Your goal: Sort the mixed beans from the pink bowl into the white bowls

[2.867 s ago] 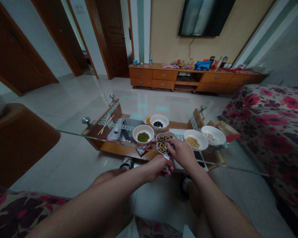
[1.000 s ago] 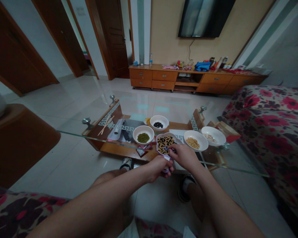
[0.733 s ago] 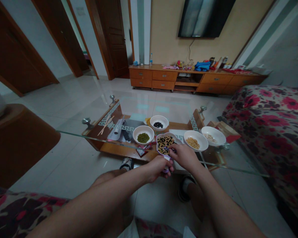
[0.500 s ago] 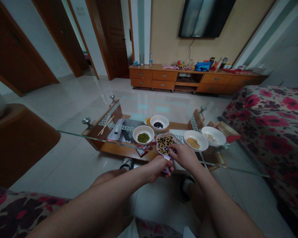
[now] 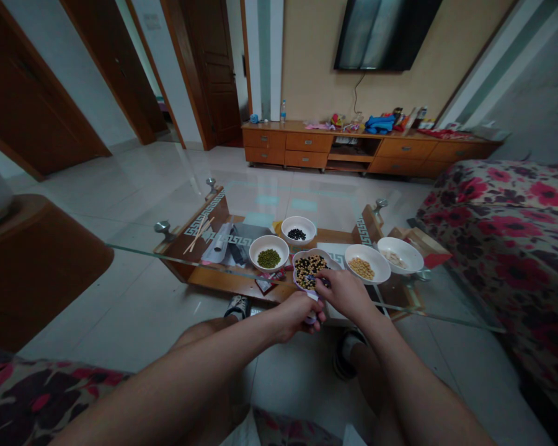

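A pale scalloped dish (image 5: 335, 262) with a mix of black and yellow beans (image 5: 308, 265) stands at the near edge of the glass table. My left hand (image 5: 301, 313) is closed around its lilac handle (image 5: 312, 297), below the rim. Over the dish's right side, my right hand (image 5: 346, 292) reaches down with its fingertips pinched among the beans. A small bluish thing shows at those fingertips, too small to name. Green beans fill the bottom of a white bowl (image 5: 269, 243) to the left. Behind, another white bowl (image 5: 299, 222) holds black beans.
To the right stand a white bowl (image 5: 380, 265) of yellow beans and a white bowl (image 5: 409, 253) of pale pieces. Wooden chopsticks (image 5: 198, 235) and papers (image 5: 217, 241) are at the left of the glass table (image 5: 144, 249). My knees are below its edge.
My right hand has shifted very slightly to the left over the beans. My left hand and the bowls stay in place.
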Demonstrator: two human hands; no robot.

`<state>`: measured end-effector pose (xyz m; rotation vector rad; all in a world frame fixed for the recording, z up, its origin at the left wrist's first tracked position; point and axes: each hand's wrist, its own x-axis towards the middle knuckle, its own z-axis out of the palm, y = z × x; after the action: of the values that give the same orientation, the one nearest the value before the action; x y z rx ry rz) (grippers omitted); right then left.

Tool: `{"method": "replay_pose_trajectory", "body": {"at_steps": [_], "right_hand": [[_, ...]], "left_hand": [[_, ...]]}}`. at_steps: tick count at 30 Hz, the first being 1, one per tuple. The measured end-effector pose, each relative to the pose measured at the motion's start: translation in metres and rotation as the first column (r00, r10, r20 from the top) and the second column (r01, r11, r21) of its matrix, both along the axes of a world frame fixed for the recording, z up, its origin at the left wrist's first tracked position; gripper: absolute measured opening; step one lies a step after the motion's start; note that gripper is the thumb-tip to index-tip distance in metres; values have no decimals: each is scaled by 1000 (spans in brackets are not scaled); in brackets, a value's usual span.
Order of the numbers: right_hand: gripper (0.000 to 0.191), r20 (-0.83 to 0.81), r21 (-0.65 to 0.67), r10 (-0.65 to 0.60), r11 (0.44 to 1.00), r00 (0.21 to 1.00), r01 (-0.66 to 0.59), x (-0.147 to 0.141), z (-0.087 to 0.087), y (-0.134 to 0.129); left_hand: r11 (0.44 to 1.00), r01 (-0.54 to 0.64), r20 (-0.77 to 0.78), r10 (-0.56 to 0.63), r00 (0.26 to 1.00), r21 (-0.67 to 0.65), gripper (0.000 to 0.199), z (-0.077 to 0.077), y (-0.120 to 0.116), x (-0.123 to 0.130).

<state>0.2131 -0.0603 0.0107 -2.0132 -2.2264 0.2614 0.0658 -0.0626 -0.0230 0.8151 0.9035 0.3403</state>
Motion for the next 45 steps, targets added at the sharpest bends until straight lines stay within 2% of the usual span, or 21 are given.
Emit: {"method": "replay_pose_trajectory", "body": {"at_steps": [23,35,45], "right_hand": [[30,30,10,0,1000,1000,0,-2,-1,-1],[30,35,-15,3,1000,999,-3,-5,2,-1],[31,58,-69,25,997,998,-21,-10,0,-1]], "left_hand": [[1000,1,-17,-1,1000,12,6,5,-1,0],[999,15,-28,-15,1000,29,6,1,-1,0],[1000,2,-67,0,998,28,8,11,-3,2]]}}
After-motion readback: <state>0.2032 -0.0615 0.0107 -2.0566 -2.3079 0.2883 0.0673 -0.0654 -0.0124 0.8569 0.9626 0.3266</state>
